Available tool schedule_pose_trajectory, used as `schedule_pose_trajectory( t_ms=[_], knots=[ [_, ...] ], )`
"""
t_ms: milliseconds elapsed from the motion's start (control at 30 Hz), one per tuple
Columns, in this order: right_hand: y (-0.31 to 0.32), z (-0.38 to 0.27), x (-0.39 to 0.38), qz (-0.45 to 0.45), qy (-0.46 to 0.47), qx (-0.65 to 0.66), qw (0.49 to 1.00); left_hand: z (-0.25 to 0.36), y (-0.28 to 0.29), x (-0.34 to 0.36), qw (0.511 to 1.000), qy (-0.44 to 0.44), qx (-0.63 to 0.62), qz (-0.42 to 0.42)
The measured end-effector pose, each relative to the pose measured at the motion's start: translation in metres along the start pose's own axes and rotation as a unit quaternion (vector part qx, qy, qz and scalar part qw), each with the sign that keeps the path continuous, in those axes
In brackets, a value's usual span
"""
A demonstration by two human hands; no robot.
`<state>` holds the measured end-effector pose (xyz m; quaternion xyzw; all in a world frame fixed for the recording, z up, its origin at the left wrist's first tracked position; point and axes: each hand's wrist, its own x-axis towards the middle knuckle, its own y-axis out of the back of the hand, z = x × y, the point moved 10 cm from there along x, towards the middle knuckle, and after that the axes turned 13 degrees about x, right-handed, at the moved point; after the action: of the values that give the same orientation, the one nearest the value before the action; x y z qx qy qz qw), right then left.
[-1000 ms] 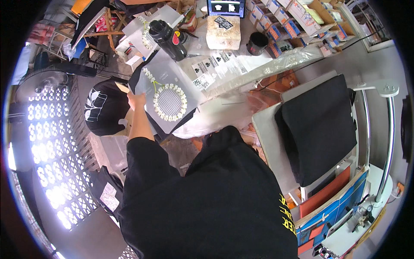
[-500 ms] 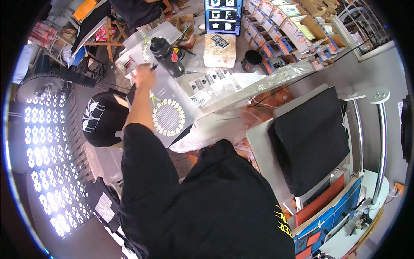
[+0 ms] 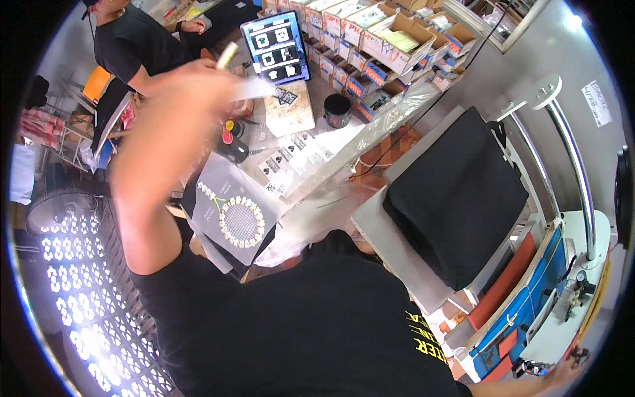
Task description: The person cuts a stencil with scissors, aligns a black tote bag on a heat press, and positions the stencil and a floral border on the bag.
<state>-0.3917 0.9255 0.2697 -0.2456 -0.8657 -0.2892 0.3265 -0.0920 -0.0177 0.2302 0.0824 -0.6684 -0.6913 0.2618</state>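
Note:
My left arm reaches up across the left side. My left hand (image 3: pixel 210 83) is smeared by motion, with a blurred whitish thing (image 3: pixel 254 88) at its fingers. Below it, a translucent sheet (image 3: pixel 254 186) printed with a racket of white flowers (image 3: pixel 241 221) lies on darker sheets at the table's corner. Far off at the lower right edge, my right hand (image 3: pixel 562 376) is small beside a dark knob or handle (image 3: pixel 579 356) on a white machine; its fingers do not show clearly. A folded black cloth (image 3: pixel 456 198) rests on a grey board to my right.
A tablet (image 3: pixel 276 47) leans behind a stained pale block (image 3: pixel 289 109). Beside them stand a black mug (image 3: pixel 337 110), a dark bottle (image 3: pixel 231 149) and stacked cardboard boxes (image 3: pixel 370 40). Another person (image 3: pixel 132 40) is at the upper left. Chrome posts (image 3: pixel 572 159) rise at the right.
My left hand has lifted off the table and moved up, nearer the camera. The view has shifted, bringing another person and my right hand into sight.

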Motion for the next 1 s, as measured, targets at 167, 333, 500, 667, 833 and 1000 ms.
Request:
schedule_pose_trajectory(
  t_ms=[167, 333, 500, 667, 833, 1000],
  knots=[
    [-0.12, -0.004, -0.093, -0.074, -0.164, 0.256, 0.95, 0.227, -0.071, -0.043, 0.753, -0.525, -0.24, -0.315],
    [-0.194, 0.019, -0.226, -0.104, -0.325, 0.372, 0.863, 0.315, -0.08, 0.069, 0.695, -0.545, -0.444, -0.152],
    [-0.247, -0.026, -0.307, -0.109, -0.414, 0.276, 0.861, 0.341, -0.243, 0.209, 0.766, -0.445, -0.419, -0.199],
    [-0.282, -0.052, -0.359, -0.112, -0.446, 0.326, 0.826, 0.337, -0.343, 0.272, 0.9, -0.287, -0.296, -0.139],
    [-0.314, -0.053, -0.424, -0.198, -0.541, 0.294, 0.762, 0.423, -0.355, 0.157, 0.913, -0.329, -0.161, -0.181],
    [-0.358, -0.076, -0.455, -0.269, -0.616, 0.356, 0.65, 0.415, -0.423, 0.082, 0.922, -0.378, -0.016, -0.085]
  ],
)
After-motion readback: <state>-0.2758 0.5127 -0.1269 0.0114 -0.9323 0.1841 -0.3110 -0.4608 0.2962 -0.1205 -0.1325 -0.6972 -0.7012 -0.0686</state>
